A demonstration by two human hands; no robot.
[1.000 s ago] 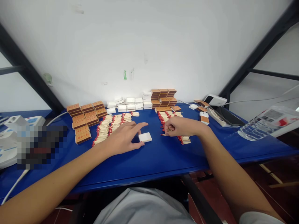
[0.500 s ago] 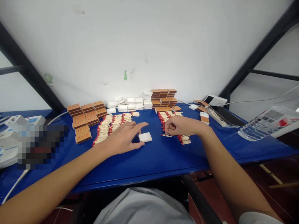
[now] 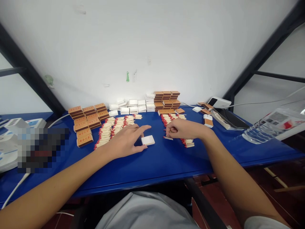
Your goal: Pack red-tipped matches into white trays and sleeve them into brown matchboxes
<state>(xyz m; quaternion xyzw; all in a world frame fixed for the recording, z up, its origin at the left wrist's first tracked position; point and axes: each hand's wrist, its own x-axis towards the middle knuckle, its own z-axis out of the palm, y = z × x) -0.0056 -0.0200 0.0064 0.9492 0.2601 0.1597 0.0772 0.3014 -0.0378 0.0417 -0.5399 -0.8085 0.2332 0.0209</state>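
Observation:
On the blue table a small white matchbox tray (image 3: 148, 140) lies beside my left hand (image 3: 127, 140). The thumb is at the tray's near left corner and the index finger stretches past its far side; the fingers are spread. My right hand (image 3: 181, 128) is closed in a pinch over the right-hand spread of red-tipped matches (image 3: 166, 118), with matches at its fingertips; how many is hidden. A few loose matches (image 3: 168, 138) lie just below those fingertips. Partly behind my left hand are rows of matches (image 3: 105, 132).
Stacked orange matchboxes (image 3: 84, 136) stand at the left, and more matchboxes (image 3: 166, 103) at the back. White trays (image 3: 133, 103) line the wall. Rightward are a white device (image 3: 218, 102), a dark phone-like slab (image 3: 230, 118) and a plastic bottle (image 3: 264, 128). Power strips (image 3: 14, 127) sit far left.
My right hand has shifted slightly left, its pinched fingertips now closer above the loose matches. My left hand and the white tray have stayed in place.

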